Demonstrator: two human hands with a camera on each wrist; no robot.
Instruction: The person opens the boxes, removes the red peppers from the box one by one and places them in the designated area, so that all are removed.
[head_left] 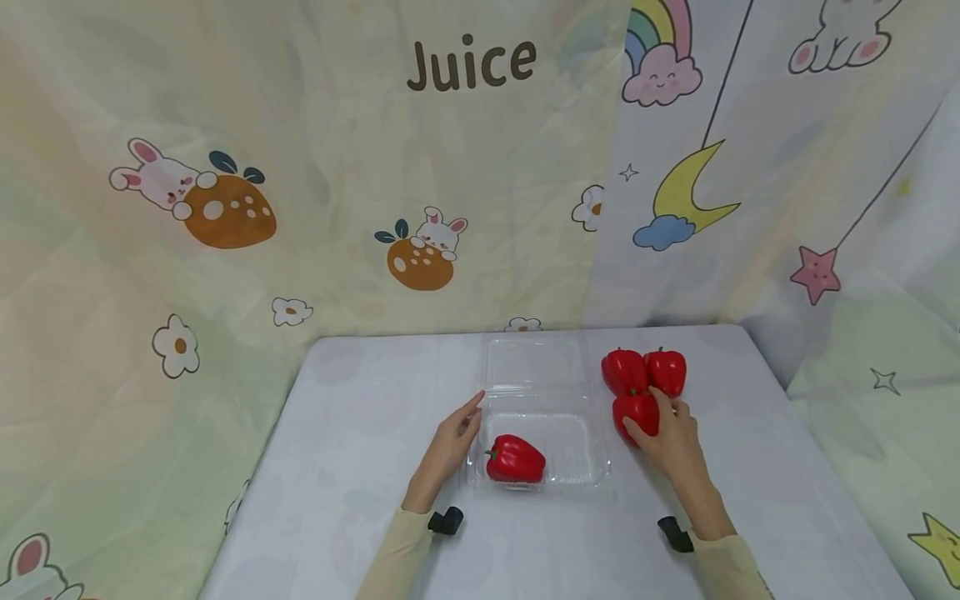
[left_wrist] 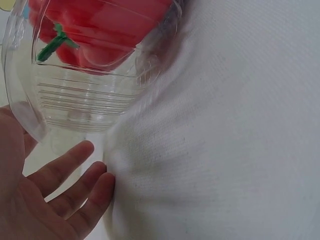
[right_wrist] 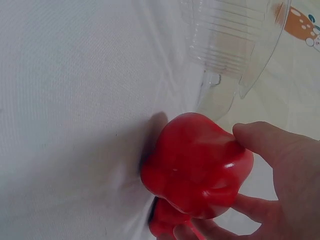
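Observation:
A clear plastic clamshell box (head_left: 573,442) lies with its lid (head_left: 534,364) folded back, away from me. One red bell pepper (head_left: 516,461) with a green stem rests in the box's near left part. My left hand (head_left: 448,446) is at the box's left side; in the left wrist view its fingers (left_wrist: 82,202) are spread and relaxed beside the ribbed wall. To the right of the box, my right hand (head_left: 678,440) grips another red bell pepper (head_left: 634,414) between thumb and fingers. In the right wrist view this pepper (right_wrist: 197,165) appears close over the white cloth.
Two more red bell peppers, a left one (head_left: 622,370) and a right one (head_left: 667,370), stand just behind the held one. A white cloth (head_left: 360,417) covers the table. Behind it hangs a printed curtain (head_left: 330,192).

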